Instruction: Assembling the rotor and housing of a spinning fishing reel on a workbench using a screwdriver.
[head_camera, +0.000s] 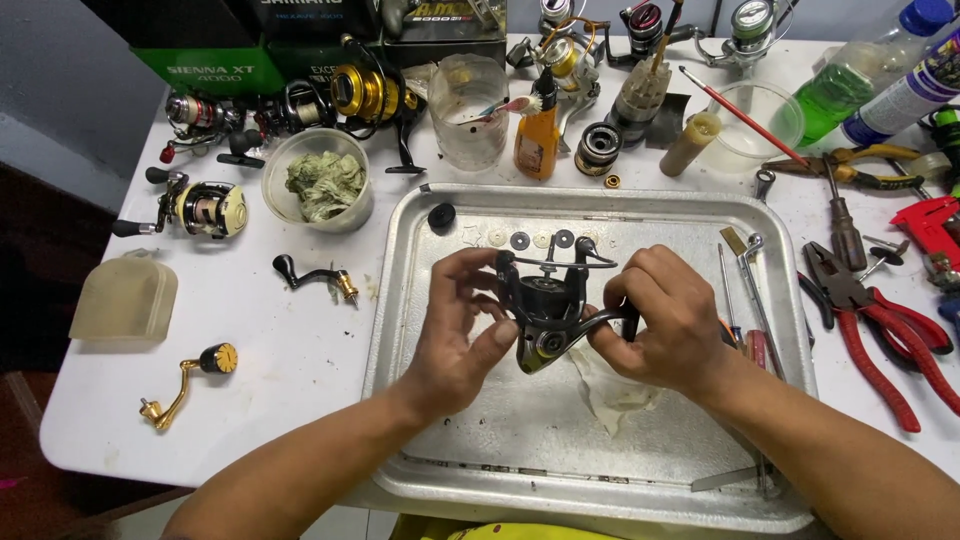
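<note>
Both my hands hold a black spinning-reel body (548, 305) above a metal tray (420, 300). My left hand (462, 330) grips its left side, thumb and fingers around the rotor. My right hand (665, 325) pinches the right side near the bail arm and stem. Several small washers and discs (530, 240) lie in a row on the tray behind the reel. A crumpled pale cloth (610, 395) lies on the tray under my right hand.
Fishing reels (205, 208), loose handles (190, 380) and a rag-filled cup (320, 180) stand at the left. An orange oil bottle (537, 135), jars and a brush sit behind. Red-handled pliers (880, 320), screwdrivers (750, 300) and bottles crowd the right.
</note>
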